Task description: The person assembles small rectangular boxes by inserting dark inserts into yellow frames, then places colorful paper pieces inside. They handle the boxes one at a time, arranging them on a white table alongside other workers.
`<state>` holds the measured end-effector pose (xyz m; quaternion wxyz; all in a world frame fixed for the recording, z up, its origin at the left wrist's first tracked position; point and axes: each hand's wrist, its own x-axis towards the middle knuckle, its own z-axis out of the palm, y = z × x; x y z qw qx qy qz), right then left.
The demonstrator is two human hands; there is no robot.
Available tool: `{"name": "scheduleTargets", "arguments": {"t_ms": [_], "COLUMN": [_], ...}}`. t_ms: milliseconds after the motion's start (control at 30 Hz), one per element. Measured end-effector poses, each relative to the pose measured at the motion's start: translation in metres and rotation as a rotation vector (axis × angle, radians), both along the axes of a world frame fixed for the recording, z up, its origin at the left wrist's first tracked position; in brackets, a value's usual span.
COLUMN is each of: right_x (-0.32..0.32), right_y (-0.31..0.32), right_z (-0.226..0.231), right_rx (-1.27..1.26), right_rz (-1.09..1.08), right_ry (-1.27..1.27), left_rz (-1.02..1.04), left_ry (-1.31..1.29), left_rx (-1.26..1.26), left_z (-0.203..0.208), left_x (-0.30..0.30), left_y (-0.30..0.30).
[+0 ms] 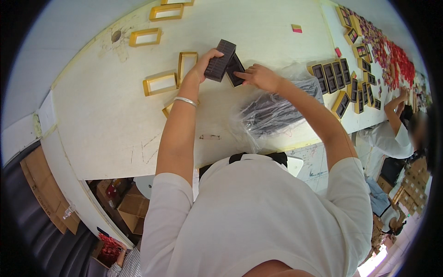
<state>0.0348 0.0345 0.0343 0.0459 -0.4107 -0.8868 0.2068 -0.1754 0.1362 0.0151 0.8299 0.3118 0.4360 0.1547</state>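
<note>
My left hand (204,66), a silver bangle at its wrist, is closed round a stack of dark brown compartment trays (220,60). Beside the stack, a single dark tray (235,69) is tilted and partly covered by it. My right hand (261,77) holds this tray at its right edge, the index finger reaching over its inner side. Below my right forearm lies a clear plastic bag (277,108) with more dark trays inside. Near my left hand are gold-edged open box frames, one upright in the picture (180,69) and another lying crosswise (159,85).
More gold frames (145,37) lie at the far left of the white table (110,115). To the right stand several gold boxes with dark trays (330,76). Beyond them is a heap of red packets (397,64), where another person (390,131) sits.
</note>
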Motion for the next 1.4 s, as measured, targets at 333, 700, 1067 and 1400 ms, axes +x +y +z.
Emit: {"name": "scheduleTargets", "arguments": {"t_ms": [333, 700, 1067, 1400], "right_x": [0.008, 0.005, 0.006, -0.002], "right_y": [0.008, 0.009, 0.03, 0.005], "right_z": [0.006, 0.001, -0.004, -0.007], "right_rx": [0.054, 0.02, 0.401, -0.26], "right_rz": [0.195, 0.213, 0.553, 0.095], "right_ry": [-0.158, -0.011, -0.085, 0.27], "left_rz": [-0.032, -0.038, 0.01, -0.045], "left_ry": [0.047, 0.021, -0.071, -0.044], "left_rx": [-0.029, -0.036, -0.13, -0.1], "left_z": [0.008, 0.002, 0.001, -0.002], "left_x": [-0.001, -0.007, -0.013, -0.013], "left_y": [-0.003, 0.0, 0.007, 0.009]}}
